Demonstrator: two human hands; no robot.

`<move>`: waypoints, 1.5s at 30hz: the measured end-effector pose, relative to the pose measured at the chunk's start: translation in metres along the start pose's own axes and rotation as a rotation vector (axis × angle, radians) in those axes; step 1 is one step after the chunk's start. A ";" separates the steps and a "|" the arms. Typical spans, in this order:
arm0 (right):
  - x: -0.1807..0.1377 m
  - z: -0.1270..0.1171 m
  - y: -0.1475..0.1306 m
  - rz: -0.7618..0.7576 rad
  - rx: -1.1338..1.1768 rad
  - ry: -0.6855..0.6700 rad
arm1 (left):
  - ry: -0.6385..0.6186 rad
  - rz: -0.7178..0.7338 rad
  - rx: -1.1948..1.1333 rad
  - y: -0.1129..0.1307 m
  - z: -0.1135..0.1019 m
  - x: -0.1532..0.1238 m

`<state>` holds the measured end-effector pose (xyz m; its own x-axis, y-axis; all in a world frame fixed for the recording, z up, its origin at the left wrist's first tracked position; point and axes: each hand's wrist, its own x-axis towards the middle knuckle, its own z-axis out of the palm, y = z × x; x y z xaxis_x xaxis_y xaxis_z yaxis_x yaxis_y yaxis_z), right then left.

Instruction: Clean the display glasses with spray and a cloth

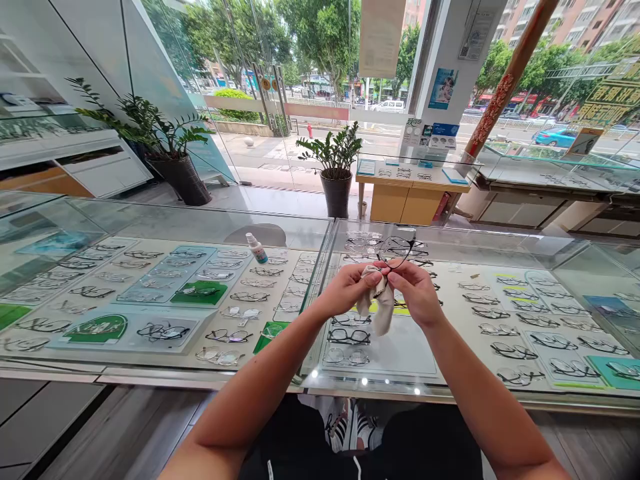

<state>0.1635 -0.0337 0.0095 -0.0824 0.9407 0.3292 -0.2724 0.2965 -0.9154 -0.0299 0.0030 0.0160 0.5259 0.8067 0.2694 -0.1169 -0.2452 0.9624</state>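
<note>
1. Dark clothing point(285, 443) lies nearest the camera, with bare forearms point(250, 383) reaching forward from either side of it; the elbows spread wide, probably so that they clear the body.
2. Black-framed glasses point(411, 247) are held up in the air, above the right-hand section of the display; raised like this, they seem easier to turn and inspect.
3. Pale cloth point(383, 319) is bunched against the glasses and its loose end hangs below, apparently because only a small part is needed at the point of contact.
4. Left hand point(350, 288): thumb and fingers are pinched together on the cloth, which likely lets them press it along the frame. Which part of the frame lies beneath it cannot be told.
5. Right hand point(420, 293): the fingertips are closed on the glasses, close beside the other hand, presumably to steady them.
6. Under both hands runs a glass-topped surface point(200, 383). Eyeglasses point(349, 336) sit inside in rows, spaced apart, seemingly so each pair can be seen from above.
7. Spray bottle point(258, 250), white-capped, is on the glass to the left, well apart from the hands but perhaps within reach.
8. Beyond, potted plants point(336, 193) are set near the window.
</note>
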 end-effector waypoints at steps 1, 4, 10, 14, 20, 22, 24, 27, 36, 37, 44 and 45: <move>0.000 0.001 -0.002 0.001 0.006 0.014 | -0.028 0.004 -0.005 0.002 -0.002 -0.001; -0.001 0.001 -0.006 0.005 0.021 0.045 | -0.133 0.010 -0.013 0.006 -0.006 -0.003; 0.001 -0.002 -0.004 -0.012 -0.026 -0.012 | -0.065 -0.026 -0.071 0.000 0.002 -0.004; 0.002 -0.003 0.000 -0.018 -0.010 -0.052 | -0.004 0.001 -0.005 0.003 0.006 -0.002; 0.001 -0.004 -0.001 0.030 0.026 0.009 | -0.178 0.018 0.006 0.012 -0.002 -0.003; 0.001 -0.004 -0.001 0.033 0.018 0.023 | -0.202 -0.001 -0.003 0.010 -0.002 -0.004; 0.002 -0.004 -0.001 0.011 -0.013 0.003 | -0.170 -0.022 -0.032 0.006 0.001 -0.004; 0.003 -0.004 0.002 -0.004 -0.030 -0.046 | -0.046 -0.032 -0.042 0.000 0.008 -0.002; 0.004 -0.005 0.003 0.018 0.013 0.047 | -0.218 0.012 0.004 0.009 0.000 0.001; 0.005 -0.005 0.003 0.017 0.018 0.048 | -0.216 0.007 -0.017 0.008 0.000 0.001; 0.006 -0.005 0.007 0.018 -0.028 -0.034 | 0.006 -0.020 -0.014 -0.005 0.012 0.002; 0.006 -0.005 0.007 0.017 -0.024 -0.035 | 0.015 -0.021 -0.006 -0.005 0.013 0.002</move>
<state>0.1659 -0.0256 0.0039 -0.1204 0.9395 0.3207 -0.2479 0.2844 -0.9261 -0.0173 -0.0011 0.0112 0.5159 0.8195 0.2494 -0.1111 -0.2247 0.9681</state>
